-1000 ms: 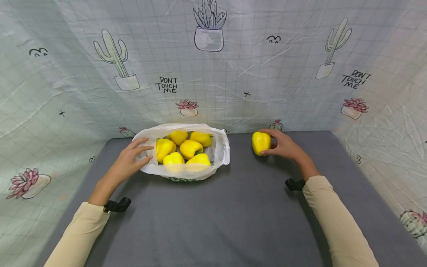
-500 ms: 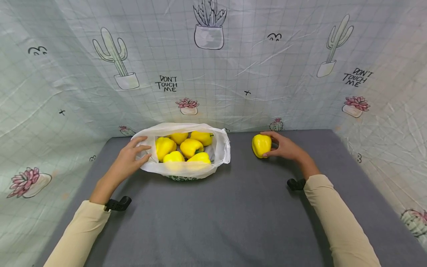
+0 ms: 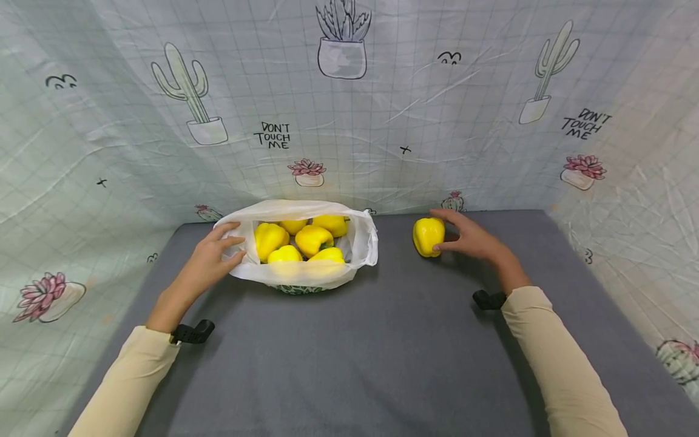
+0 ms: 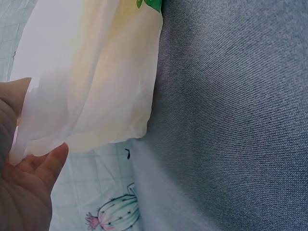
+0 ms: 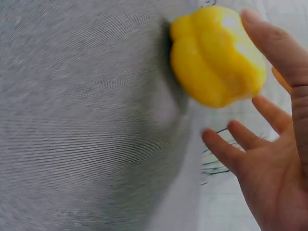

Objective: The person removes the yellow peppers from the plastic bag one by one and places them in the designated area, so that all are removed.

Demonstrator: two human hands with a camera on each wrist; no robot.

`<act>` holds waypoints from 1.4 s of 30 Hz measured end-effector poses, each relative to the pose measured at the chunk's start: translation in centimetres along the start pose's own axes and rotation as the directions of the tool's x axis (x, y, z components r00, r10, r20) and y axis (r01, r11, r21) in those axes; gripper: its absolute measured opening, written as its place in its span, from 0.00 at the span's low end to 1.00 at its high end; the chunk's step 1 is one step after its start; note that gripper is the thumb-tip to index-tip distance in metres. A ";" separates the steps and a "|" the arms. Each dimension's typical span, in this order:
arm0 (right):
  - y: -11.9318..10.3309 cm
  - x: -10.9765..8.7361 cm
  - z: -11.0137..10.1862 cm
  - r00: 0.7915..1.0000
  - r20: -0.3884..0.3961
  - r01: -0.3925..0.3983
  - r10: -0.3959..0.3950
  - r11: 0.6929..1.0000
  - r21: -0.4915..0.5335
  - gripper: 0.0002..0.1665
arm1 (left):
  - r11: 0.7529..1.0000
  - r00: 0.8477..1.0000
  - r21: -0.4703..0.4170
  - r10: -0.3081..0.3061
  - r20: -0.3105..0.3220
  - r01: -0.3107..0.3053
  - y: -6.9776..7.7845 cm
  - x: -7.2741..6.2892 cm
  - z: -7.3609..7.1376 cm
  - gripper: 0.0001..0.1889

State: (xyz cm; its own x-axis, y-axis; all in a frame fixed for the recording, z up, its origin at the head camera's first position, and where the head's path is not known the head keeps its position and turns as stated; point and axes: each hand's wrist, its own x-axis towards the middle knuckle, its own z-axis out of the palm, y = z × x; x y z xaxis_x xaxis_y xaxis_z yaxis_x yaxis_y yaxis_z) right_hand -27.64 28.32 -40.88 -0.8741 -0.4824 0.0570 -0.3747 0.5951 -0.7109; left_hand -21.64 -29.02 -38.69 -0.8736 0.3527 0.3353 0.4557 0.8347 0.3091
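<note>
On the grey table stands a white plastic bag (image 3: 368,240), its mouth wide and several yellow bell peppers (image 3: 313,241) inside. My left hand (image 3: 204,258) holds the bag's left rim, some fingers reaching over into the mouth. In the left wrist view, the thumb passes behind the edge of the plastic bag (image 4: 110,91) and other fingertips show outside it. Right of the bag, a single yellow bell pepper (image 3: 428,237) sits on the table. My right hand (image 3: 469,237) is beside it, fingers spread; in the right wrist view, thumb and index finger are right at the bell pepper's (image 5: 216,57) side.
Behind the grey table (image 3: 349,364) hangs a printed cloth (image 3: 382,109) with cactus drawings, its lower part meeting the table's back edge close behind the bag and the lone pepper. Each wrist wears a black camera band (image 3: 193,332).
The right hand has set the lone yellow bell pepper down and loosened its fingers, drawing slightly back to the right. The left hand has stayed at the bag's rim.
</note>
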 end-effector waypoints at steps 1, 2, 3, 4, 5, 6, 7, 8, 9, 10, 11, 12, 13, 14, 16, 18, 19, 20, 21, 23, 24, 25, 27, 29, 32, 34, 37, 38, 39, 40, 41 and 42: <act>-0.4 0.0 -0.2 1.000 -0.017 0.002 -0.002 0.999 -0.036 0.50 | 1.000 1.000 0.001 -0.001 0.002 0.001 0.0 0.0 0.0 0.19; -1.0 0.0 -0.4 0.999 -0.035 0.003 -0.005 0.998 -0.070 0.48 | 1.000 1.000 0.003 -0.002 0.003 0.002 0.1 0.0 -0.1 0.19; -1.5 0.1 -0.6 0.999 -0.053 0.007 -0.013 0.995 -0.102 0.47 | 1.000 1.000 0.004 -0.003 0.005 0.003 0.0 0.0 -0.1 0.19; -2.2 0.1 -0.7 0.997 -0.074 0.008 -0.017 0.991 -0.130 0.46 | 1.000 1.000 0.004 -0.004 0.005 0.004 0.0 0.0 -0.1 0.19; -2.8 0.2 -0.8 0.996 -0.090 0.013 -0.026 0.990 -0.142 0.45 | 1.000 1.000 0.005 -0.003 0.005 0.003 0.1 0.1 -0.2 0.19; -3.5 0.2 -0.8 0.994 -0.102 0.021 -0.037 0.989 -0.149 0.44 | 1.000 1.000 0.006 -0.005 0.006 0.005 0.1 0.1 -0.2 0.19; -4.3 0.3 -0.8 0.993 -0.110 0.034 -0.051 0.988 -0.150 0.43 | 1.000 1.000 0.008 -0.007 0.008 0.007 0.1 0.1 -0.3 0.19; -5.0 0.5 -0.7 0.991 -0.116 0.047 -0.065 0.988 -0.147 0.42 | 1.000 1.000 0.010 -0.011 0.009 0.011 0.1 0.1 -0.3 0.19; -5.8 0.6 -0.6 0.990 -0.118 0.060 -0.077 0.989 -0.137 0.40 | 1.000 1.000 0.011 -0.015 0.011 0.015 0.2 0.1 -0.4 0.19; -6.5 0.8 -0.5 0.989 -0.117 0.075 -0.090 0.989 -0.130 0.39 | 1.000 1.000 0.011 -0.021 0.014 0.021 0.2 0.1 -0.4 0.19; -7.2 1.0 -0.3 0.988 -0.112 0.090 -0.104 0.988 -0.125 0.38 | 1.000 1.000 0.014 -0.027 0.016 0.026 0.3 0.1 -0.5 0.19; -7.9 1.2 -0.1 0.987 -0.105 0.110 -0.123 0.986 -0.126 0.37 | 0.999 0.999 0.014 -0.034 0.020 0.034 0.3 0.1 -0.5 0.19; -8.6 1.5 0.1 0.985 -0.096 0.128 -0.140 0.984 -0.124 0.35 | 0.999 0.999 0.014 -0.042 0.023 0.042 0.4 0.1 -0.6 0.19; -9.2 1.7 0.4 0.984 -0.085 0.145 -0.157 0.981 -0.127 0.34 | 0.999 0.998 0.015 -0.048 0.027 0.048 0.4 0.1 -0.6 0.19; -10.3 2.3 1.0 0.980 -0.062 0.180 -0.189 0.975 -0.133 0.32 | 0.998 0.998 0.018 -0.061 0.032 0.060 0.5 0.1 -0.7 0.19; -11.4 2.8 1.6 0.974 -0.041 0.217 -0.224 0.968 -0.129 0.30 | 0.997 0.997 0.020 -0.071 0.040 0.071 0.6 0.1 -0.7 0.19; -11.9 3.1 2.0 0.970 -0.029 0.236 -0.240 0.965 -0.115 0.29 | 0.997 0.996 0.022 -0.074 0.042 0.073 0.6 0.1 -0.7 0.19; -12.3 3.4 2.2 0.966 -0.021 0.255 -0.259 0.961 -0.104 0.28 | 0.997 0.996 0.023 -0.076 0.044 0.075 0.6 0.1 -0.6 0.19; -12.7 3.7 2.5 0.961 -0.012 0.273 -0.275 0.957 -0.094 0.27 | 0.997 0.996 0.022 -0.077 0.046 0.076 0.6 0.2 -0.6 0.19; -13.5 4.4 3.0 0.952 0.002 0.305 -0.305 0.949 -0.078 0.26 | 0.997 0.996 0.021 -0.073 0.045 0.072 0.6 0.2 -0.5 0.19; -14.0 4.7 3.2 0.948 0.008 0.317 -0.317 0.945 -0.078 0.26 | 0.997 0.996 0.018 -0.071 0.045 0.070 0.6 0.2 -0.5 0.19; -14.3 5.0 3.5 0.944 0.015 0.331 -0.330 0.941 -0.076 0.26 | 0.998 0.997 0.017 -0.069 0.045 0.068 0.5 0.2 -0.4 0.19; -14.9 5.7 3.9 0.937 0.031 0.350 -0.349 0.934 -0.076 0.25 | 0.998 0.997 0.015 -0.066 0.047 0.066 0.5 0.2 -0.4 0.19; -15.4 6.3 4.4 0.928 0.052 0.371 -0.368 0.927 -0.061 0.25 | 0.998 0.996 0.014 -0.069 0.052 0.069 0.5 0.1 -0.3 0.20; -15.9 7.2 5.2 0.915 0.084 0.397 -0.393 0.917 -0.031 0.24 | 0.997 0.996 0.014 -0.076 0.056 0.075 0.5 0.0 -0.3 0.20; -16.2 7.7 5.6 0.909 0.099 0.408 -0.404 0.913 -0.020 0.23 | 0.997 0.996 0.012 -0.077 0.052 0.077 0.4 0.0 -0.3 0.20; -16.6 8.2 6.2 0.913 0.117 0.395 -0.391 0.919 -0.008 0.22 | 0.997 0.996 0.007 -0.073 0.045 0.072 0.4 -0.1 -0.3 0.21; -16.7 8.4 6.4 0.915 0.120 0.390 -0.386 0.921 -0.010 0.22 | 0.997 0.997 0.004 -0.071 0.042 0.071 0.4 -0.1 -0.3 0.21; -16.9 8.6 6.6 0.916 0.124 0.385 -0.381 0.923 -0.007 0.22 | 0.998 0.997 0.000 -0.070 0.043 0.070 0.4 -0.1 -0.3 0.21; -16.9 8.8 6.8 0.918 0.128 0.379 -0.376 0.925 -0.002 0.21 | 0.998 0.997 -0.002 -0.066 0.043 0.066 0.4 -0.1 -0.3 0.21; -17.1 8.9 7.0 0.919 0.133 0.375 -0.371 0.927 -0.005 0.21 | 0.998 0.997 -0.002 -0.063 0.043 0.063 0.4 -0.1 -0.3 0.21; -17.1 9.1 7.1 0.919 0.138 0.373 -0.369 0.928 -0.003 0.20 | 0.998 0.997 -0.002 -0.060 0.044 0.061 0.4 0.0 -0.3 0.21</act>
State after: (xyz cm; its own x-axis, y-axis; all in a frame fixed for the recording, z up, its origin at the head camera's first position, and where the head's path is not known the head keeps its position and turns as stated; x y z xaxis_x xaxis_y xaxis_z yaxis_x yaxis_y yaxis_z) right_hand -27.01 9.14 -33.17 -0.6226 -0.7515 0.2181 -0.6746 0.3742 -0.6363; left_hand -21.35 -28.83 -38.28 -0.9062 0.3200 0.2763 0.4023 0.8537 0.3307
